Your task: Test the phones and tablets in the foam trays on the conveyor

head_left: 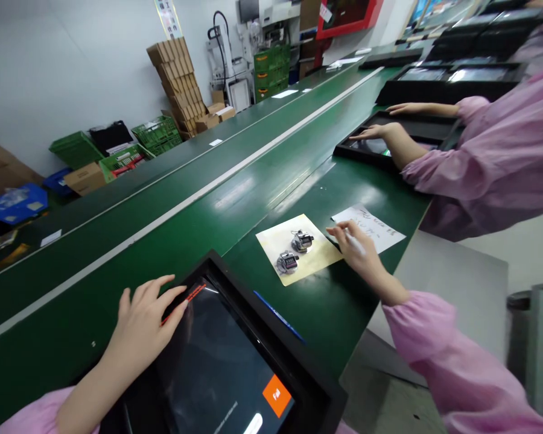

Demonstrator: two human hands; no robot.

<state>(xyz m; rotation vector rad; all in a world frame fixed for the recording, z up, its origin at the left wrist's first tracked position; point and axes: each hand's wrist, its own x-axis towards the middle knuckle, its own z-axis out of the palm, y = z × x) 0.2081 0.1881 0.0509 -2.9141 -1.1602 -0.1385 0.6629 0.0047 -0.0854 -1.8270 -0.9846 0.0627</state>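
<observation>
My left hand rests on the upper left edge of a tablet, its fingers spread and the fingertips touching the border. Dark and lit, the screen carries red text at its top and an orange "Fail" box near the bottom. The tablet lies in a black tray. My right hand is closed around a slim white pen-like object, above the edge of a yellowish sheet. Two metal tally counters, a nearer one and a farther one, sit on that sheet.
A blue pen lies beside the tray. Just past my right hand is a handwritten white note. A co-worker's hands work over another black tray farther along the green bench. Green crates stand behind.
</observation>
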